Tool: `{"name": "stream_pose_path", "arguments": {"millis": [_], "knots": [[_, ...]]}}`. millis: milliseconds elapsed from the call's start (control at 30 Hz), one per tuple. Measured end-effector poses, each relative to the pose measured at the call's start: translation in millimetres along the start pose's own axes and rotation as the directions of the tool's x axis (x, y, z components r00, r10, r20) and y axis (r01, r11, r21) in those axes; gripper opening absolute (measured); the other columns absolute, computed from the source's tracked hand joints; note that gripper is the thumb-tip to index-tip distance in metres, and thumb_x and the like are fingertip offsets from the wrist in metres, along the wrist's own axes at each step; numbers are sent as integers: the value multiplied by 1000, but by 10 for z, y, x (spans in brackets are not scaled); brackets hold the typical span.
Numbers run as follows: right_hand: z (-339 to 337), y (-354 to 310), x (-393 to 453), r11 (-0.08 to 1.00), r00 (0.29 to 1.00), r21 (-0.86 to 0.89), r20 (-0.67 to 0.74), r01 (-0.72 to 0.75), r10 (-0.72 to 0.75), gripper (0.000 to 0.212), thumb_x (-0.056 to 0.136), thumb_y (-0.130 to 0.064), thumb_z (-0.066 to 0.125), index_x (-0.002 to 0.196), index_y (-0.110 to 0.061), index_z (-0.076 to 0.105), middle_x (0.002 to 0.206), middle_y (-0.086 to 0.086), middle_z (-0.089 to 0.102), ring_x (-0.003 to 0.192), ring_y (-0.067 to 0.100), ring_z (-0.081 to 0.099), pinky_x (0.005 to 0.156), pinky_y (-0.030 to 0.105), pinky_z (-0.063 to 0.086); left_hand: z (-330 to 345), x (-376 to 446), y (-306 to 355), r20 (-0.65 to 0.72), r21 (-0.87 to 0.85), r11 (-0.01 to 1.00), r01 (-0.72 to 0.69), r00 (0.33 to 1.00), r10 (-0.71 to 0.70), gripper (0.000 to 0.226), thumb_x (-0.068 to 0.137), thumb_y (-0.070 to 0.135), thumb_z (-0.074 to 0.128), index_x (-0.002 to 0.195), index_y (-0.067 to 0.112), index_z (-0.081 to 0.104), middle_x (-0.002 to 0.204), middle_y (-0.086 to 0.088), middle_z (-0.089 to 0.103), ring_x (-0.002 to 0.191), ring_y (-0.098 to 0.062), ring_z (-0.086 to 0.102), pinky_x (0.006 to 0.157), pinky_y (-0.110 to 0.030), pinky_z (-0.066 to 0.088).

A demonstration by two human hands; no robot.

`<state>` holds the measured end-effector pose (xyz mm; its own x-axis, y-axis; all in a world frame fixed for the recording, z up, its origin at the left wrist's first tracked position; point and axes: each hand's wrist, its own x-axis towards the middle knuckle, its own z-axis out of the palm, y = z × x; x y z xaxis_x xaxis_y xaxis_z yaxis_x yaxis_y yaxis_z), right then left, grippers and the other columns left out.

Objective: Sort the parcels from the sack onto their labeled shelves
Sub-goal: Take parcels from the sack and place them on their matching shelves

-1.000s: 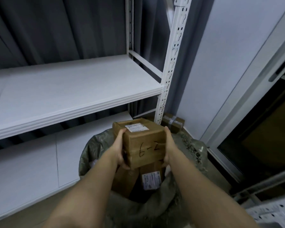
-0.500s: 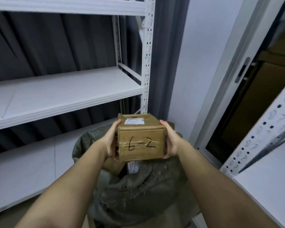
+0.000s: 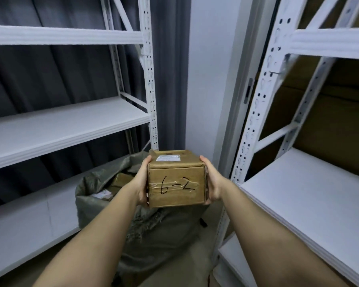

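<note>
Since half a second back, the box has come up out of the sack and the view has swung right, so a second rack now fills the right side.

Going left to right: the left rack (image 3: 71,125) shows three white shelves. Below it the grey-green sack (image 3: 153,230) sits on the floor, mouth open, with at least two more parcels (image 3: 120,180) showing inside. The left hand (image 3: 142,183) presses flat on the box's left side, fingers pretty straight. The box (image 3: 175,179) is brown cardboard, clear tape across the near face, "6-2" in black marker on that face, and a white shipping label on top. It's held level above the sack, marked face toward the camera, looks a bit wider than tall. The right hand (image 3: 211,181) clamps the right side, fingers wrapped around the far edge. The right rack (image 3: 311,204) shows two white shelves plus a lower corner.
</note>
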<state>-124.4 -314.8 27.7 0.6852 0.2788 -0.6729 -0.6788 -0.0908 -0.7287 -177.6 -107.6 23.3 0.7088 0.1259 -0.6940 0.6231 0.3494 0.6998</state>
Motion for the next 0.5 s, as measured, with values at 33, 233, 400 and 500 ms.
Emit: {"name": "stream_pose_path", "arguments": {"millis": [33, 233, 400, 500], "knots": [[-36, 75, -93, 1000, 1000, 5, -10, 12, -12, 82, 61, -90, 47, 101, -22, 70, 98, 13, 73, 99, 31, 61, 72, 40, 49, 33, -55, -67, 22, 5, 1000, 4, 1000, -4, 93, 51, 92, 51, 98, 14, 73, 94, -13, 74, 87, -30, 69, 77, -41, 53], [-310, 713, -816, 989, 990, 137, -136, 55, -36, 97, 56, -93, 49, 114, -17, 67, 114, 15, 68, 110, 34, 61, 99, 50, 45, 314, -499, -548, 119, 75, 997, -30, 993, 21, 84, 58, 90, 49, 99, 19, 70, 83, -14, 75, 61, -32, 71, 52, -44, 55], [-575, 1109, -1509, 967, 986, 230, -149, 107, -73, 88, 59, -92, 45, 85, -16, 79, 101, 12, 74, 82, 29, 73, 68, 41, 58, 649, -910, -896, 227, 126, 988, -86, 972, 55, 71, 58, 86, 54, 87, 24, 69, 78, -14, 74, 62, -33, 71, 54, -44, 56], [-813, 1337, -1925, 945, 971, 274, -204, 177, -123, 83, 65, -90, 42, 73, -17, 80, 92, 11, 75, 73, 27, 74, 59, 40, 57, 936, -1135, -1062, 318, 186, 978, -95, 948, 32, 75, 59, 88, 52, 91, 23, 70, 82, -15, 75, 66, -32, 72, 58, -41, 56]]}}
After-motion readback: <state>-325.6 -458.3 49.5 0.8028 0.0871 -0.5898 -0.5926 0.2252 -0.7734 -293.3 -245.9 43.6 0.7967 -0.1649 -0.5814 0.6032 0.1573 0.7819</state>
